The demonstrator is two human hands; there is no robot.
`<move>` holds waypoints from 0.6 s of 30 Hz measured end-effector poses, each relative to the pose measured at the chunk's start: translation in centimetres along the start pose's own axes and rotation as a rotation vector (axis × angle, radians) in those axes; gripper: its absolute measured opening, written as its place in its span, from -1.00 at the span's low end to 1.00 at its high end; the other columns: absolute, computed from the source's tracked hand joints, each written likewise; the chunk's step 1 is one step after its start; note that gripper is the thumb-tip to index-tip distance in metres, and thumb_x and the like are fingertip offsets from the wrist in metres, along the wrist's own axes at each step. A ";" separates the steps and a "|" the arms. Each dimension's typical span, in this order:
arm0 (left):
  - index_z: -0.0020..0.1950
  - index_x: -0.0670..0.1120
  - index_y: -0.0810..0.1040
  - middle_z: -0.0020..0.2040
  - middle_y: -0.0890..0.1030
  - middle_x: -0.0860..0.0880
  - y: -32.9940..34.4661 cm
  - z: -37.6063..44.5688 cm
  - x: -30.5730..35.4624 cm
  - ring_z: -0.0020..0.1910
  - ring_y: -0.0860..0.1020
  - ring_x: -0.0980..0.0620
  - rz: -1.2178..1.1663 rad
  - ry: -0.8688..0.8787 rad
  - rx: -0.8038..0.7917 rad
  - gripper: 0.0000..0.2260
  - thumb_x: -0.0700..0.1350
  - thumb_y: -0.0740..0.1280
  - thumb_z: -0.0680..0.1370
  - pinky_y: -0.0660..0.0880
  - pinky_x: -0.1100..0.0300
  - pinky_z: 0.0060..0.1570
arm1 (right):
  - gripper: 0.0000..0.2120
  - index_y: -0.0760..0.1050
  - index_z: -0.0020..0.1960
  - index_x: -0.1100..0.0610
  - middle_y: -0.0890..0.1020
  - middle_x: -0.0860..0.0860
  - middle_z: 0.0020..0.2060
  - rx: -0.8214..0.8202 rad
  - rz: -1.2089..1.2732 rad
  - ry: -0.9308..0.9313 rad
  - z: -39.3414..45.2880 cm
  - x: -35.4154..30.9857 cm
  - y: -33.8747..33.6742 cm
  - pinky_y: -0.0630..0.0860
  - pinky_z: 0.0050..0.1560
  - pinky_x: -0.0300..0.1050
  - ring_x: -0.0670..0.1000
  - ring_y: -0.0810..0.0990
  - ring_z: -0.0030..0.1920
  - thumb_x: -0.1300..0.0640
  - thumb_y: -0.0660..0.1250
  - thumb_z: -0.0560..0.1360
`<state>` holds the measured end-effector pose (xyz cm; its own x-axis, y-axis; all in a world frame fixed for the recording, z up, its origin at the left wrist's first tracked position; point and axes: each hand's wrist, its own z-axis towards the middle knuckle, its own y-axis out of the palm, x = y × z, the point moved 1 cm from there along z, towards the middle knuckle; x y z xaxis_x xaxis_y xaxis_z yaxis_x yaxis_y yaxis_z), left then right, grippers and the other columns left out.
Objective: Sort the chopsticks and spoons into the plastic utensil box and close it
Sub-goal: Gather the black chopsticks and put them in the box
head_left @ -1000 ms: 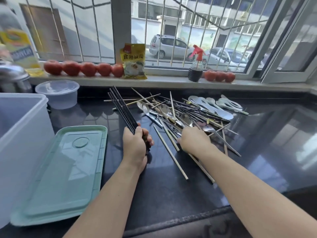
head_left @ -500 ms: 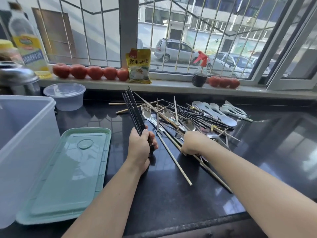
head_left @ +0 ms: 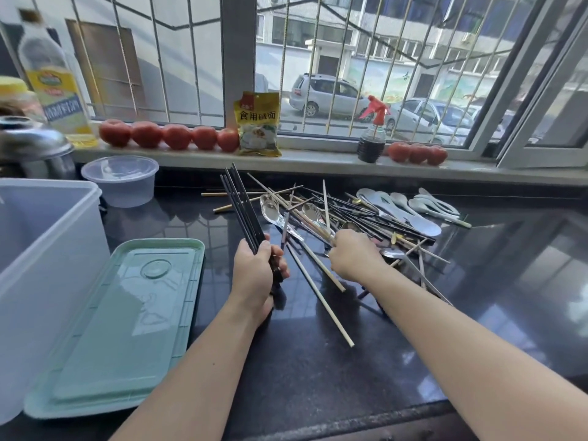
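A tangled pile of chopsticks and metal spoons (head_left: pixel 331 214) lies on the black counter under the window. White ceramic spoons (head_left: pixel 410 208) lie at its right end. My left hand (head_left: pixel 256 272) grips a bundle of black chopsticks (head_left: pixel 240 205) that slants up and to the left. At the near edge of the pile, my right hand (head_left: pixel 351 254) has its fingers curled round a chopstick; which one is hidden by the hand. The translucent plastic utensil box (head_left: pixel 44 249) stands open at the far left, its green lid (head_left: pixel 127 319) flat beside it.
Two long wooden chopsticks (head_left: pixel 321 294) lie loose in front of the pile. A clear round container (head_left: pixel 121 179) stands at the back left beside a metal pot (head_left: pixel 31 148). Tomatoes (head_left: pixel 168 135), a yellow packet (head_left: pixel 257 122), a spray bottle (head_left: pixel 372 135) and an oil bottle (head_left: pixel 54 81) line the windowsill.
My right hand has shifted slightly within the pile's near edge. My left hand keeps hold of the black bundle in about the same place. The camera has tilted a little.
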<state>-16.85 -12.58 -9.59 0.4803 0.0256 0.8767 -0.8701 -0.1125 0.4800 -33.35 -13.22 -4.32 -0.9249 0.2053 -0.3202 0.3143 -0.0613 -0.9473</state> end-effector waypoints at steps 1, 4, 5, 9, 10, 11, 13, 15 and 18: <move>0.12 -0.14 0.39 -0.24 0.46 -0.08 -0.1 0.0 0.1 -0.40 0.41 0.01 0.003 0.007 0.004 -0.91 -0.24 0.11 0.71 0.41 0.10 -0.41 | -0.85 0.47 0.07 0.11 0.61 0.13 -0.02 0.021 0.019 -0.020 0.1 -0.2 0.1 0.44 -0.09 -0.03 0.20 0.56 -0.02 0.19 0.19 0.53; 0.10 -0.13 0.39 -0.24 0.47 -0.08 -0.2 0.1 0.2 -0.40 0.42 0.02 -0.006 0.029 0.006 -0.91 -0.24 0.11 0.72 0.42 0.09 -0.39 | -0.68 0.41 0.21 -0.04 0.70 0.02 -0.17 -0.004 0.236 -0.063 0.0 -0.8 0.6 0.60 -0.04 0.04 0.08 0.65 -0.11 0.25 0.16 0.52; 0.10 -0.13 0.39 -0.24 0.47 -0.07 -0.2 0.1 0.3 -0.40 0.42 0.02 -0.012 0.035 0.006 -0.91 -0.24 0.10 0.72 0.42 0.09 -0.39 | -0.69 0.41 0.17 -0.04 0.70 0.02 -0.23 -0.018 0.340 -0.057 0.0 -1.0 0.8 0.65 -0.10 0.06 0.05 0.67 -0.20 0.27 0.14 0.53; 0.10 -0.14 0.39 -0.25 0.47 -0.06 -0.3 0.1 0.4 -0.41 0.42 0.02 -0.021 0.050 0.004 -0.91 -0.24 0.11 0.72 0.42 0.09 -0.40 | -0.86 0.55 -0.01 0.09 0.72 0.04 -0.27 -0.110 0.592 -0.071 -0.3 -1.2 0.8 0.65 -0.05 0.15 0.01 0.64 -0.36 0.25 0.24 0.55; 0.11 -0.14 0.39 -0.25 0.47 -0.07 -0.2 0.1 0.4 -0.41 0.42 0.02 -0.019 0.050 0.004 -0.91 -0.24 0.11 0.72 0.42 0.09 -0.40 | -0.90 0.58 -0.02 0.10 0.72 0.01 -0.23 -0.133 0.604 -0.109 -0.5 -1.3 0.6 0.64 0.00 0.14 0.01 0.68 -0.31 0.18 0.29 0.58; 0.11 -0.14 0.39 -0.25 0.47 -0.07 -0.2 0.1 0.4 -0.41 0.42 0.02 -0.015 0.051 0.003 -0.91 -0.24 0.11 0.71 0.42 0.09 -0.40 | -0.86 0.61 0.00 0.09 0.73 -0.02 -0.16 -0.155 0.604 -0.150 -0.7 -1.3 0.2 0.65 0.04 0.10 0.00 0.71 -0.22 0.07 0.30 0.61; 0.11 -0.13 0.39 -0.24 0.46 -0.07 -0.3 0.1 0.5 -0.41 0.42 0.02 -0.011 0.056 0.009 -0.91 -0.24 0.11 0.71 0.41 0.09 -0.39 | -0.70 0.61 0.10 0.06 0.71 -0.06 -0.02 -0.218 0.644 -0.205 -0.8 -1.5 -0.6 0.63 0.12 0.03 -0.04 0.71 -0.06 -0.10 0.20 0.66; 0.10 -0.12 0.39 -0.23 0.46 -0.08 -0.3 0.1 0.6 -0.41 0.42 0.02 -0.009 0.063 0.026 -0.91 -0.23 0.11 0.71 0.40 0.11 -0.42 | -0.64 0.57 0.21 0.05 0.71 -0.06 0.07 -0.325 0.778 -0.218 -0.3 -1.7 -1.6 0.60 0.18 0.05 -0.01 0.69 0.07 -0.08 0.07 0.70; 0.08 -0.09 0.39 -0.22 0.47 -0.07 -0.3 0.2 0.9 -0.40 0.43 0.01 -0.008 0.090 0.062 -0.91 -0.23 0.11 0.71 0.39 0.19 -0.50 | -0.64 0.50 0.35 0.11 0.68 -0.01 0.19 -0.501 0.997 -0.207 0.9 -1.8 -3.5 0.56 0.23 0.09 0.05 0.63 0.23 0.14 0.01 0.69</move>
<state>-16.15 -12.70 -8.96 0.4733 0.1156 0.8733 -0.8562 -0.1727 0.4869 -32.97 -14.21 -0.41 -0.2169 0.1155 -0.9693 0.9379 0.3000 -0.1741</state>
